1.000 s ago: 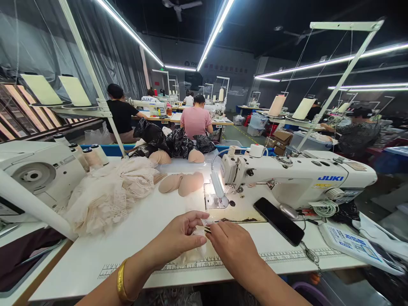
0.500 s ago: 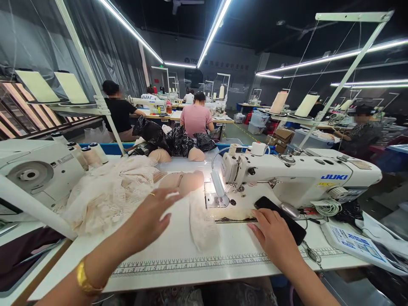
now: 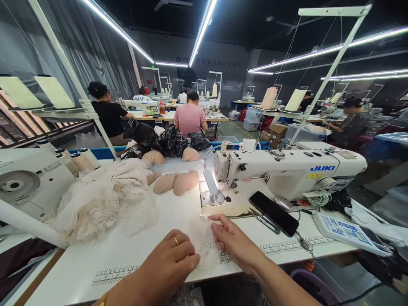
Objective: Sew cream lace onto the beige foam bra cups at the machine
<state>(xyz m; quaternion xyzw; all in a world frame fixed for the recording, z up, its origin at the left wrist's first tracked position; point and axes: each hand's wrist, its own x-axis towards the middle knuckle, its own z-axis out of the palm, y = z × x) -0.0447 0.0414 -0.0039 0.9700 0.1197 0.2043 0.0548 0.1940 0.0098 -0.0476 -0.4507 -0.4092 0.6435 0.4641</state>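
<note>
A small pale lace piece (image 3: 205, 241) lies in front of the sewing machine (image 3: 287, 170), between my two hands. My right hand (image 3: 234, 242) pinches its upper edge between thumb and forefinger, just short of the needle plate (image 3: 212, 198). On the lower left side, my left hand (image 3: 175, 259) is closed with curled fingers at the lace's edge; its fingertips are partly hidden. Thread snips (image 3: 264, 221) rest beside a black phone (image 3: 274, 212), to the right of my right hand. Beige rounded pads (image 3: 185, 182) are stacked left of the needle area.
A heap of cream lace (image 3: 111, 195) covers the table's left side, near thread cones (image 3: 87, 158) and another machine (image 3: 25, 182). A ruler strip (image 3: 116, 273) runs along the front edge. At the right lies a white and blue packet (image 3: 350, 233). Co-workers sit beyond.
Both hands have come together over the lace piece: the left moved down and right, the right moved left off the snips. The lace has shifted toward the table's front edge.
</note>
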